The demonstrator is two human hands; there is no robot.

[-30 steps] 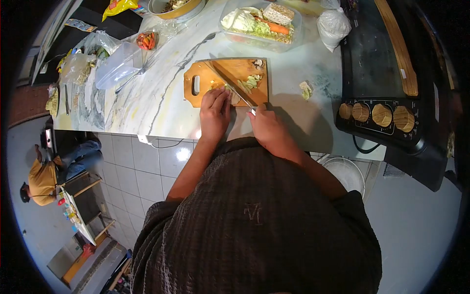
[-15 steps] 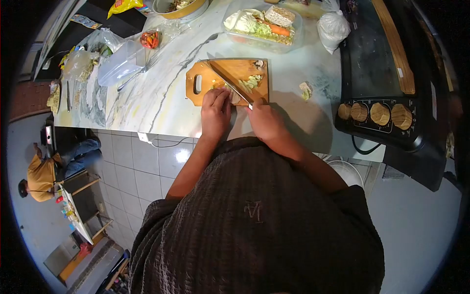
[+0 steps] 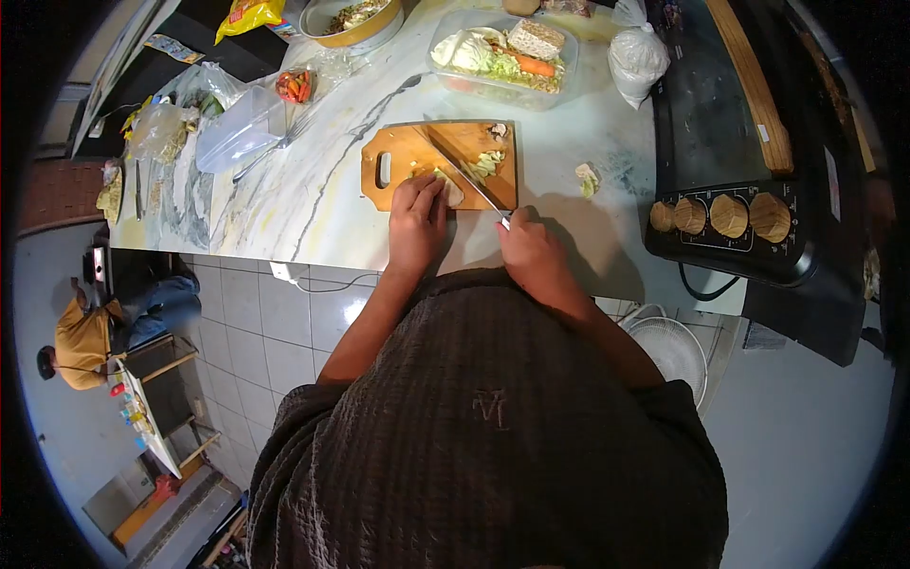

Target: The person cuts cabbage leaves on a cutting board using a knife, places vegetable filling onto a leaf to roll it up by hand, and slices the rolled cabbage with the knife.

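A wooden cutting board (image 3: 408, 142) with a slot handle lies on the marble counter before me. My right hand (image 3: 533, 251) is closed round the handle of a knife (image 3: 466, 176), whose blade slants up and left across the board. With fingers bent together, my left hand (image 3: 415, 223) presses a pale vegetable piece (image 3: 451, 193) against the board's lower part, left of the blade. Chopped green pieces (image 3: 487, 165) lie right of the knife, and a small brownish scrap (image 3: 498, 130) rests at the upper right corner.
A clear container (image 3: 498, 85) of cabbage, carrot and tempeh stands behind the board. To the right are a vegetable scrap (image 3: 587, 180), a bag of white powder (image 3: 637, 66) and a black stove (image 3: 730, 228). Left lie an empty plastic box (image 3: 242, 130) and red chilies (image 3: 295, 86). A person (image 3: 83, 332) sits far left.
My right hand has moved slightly right and down with the knife, whose blade is now farther from my left fingers. More of the pale piece shows. The whole view has shifted a little.
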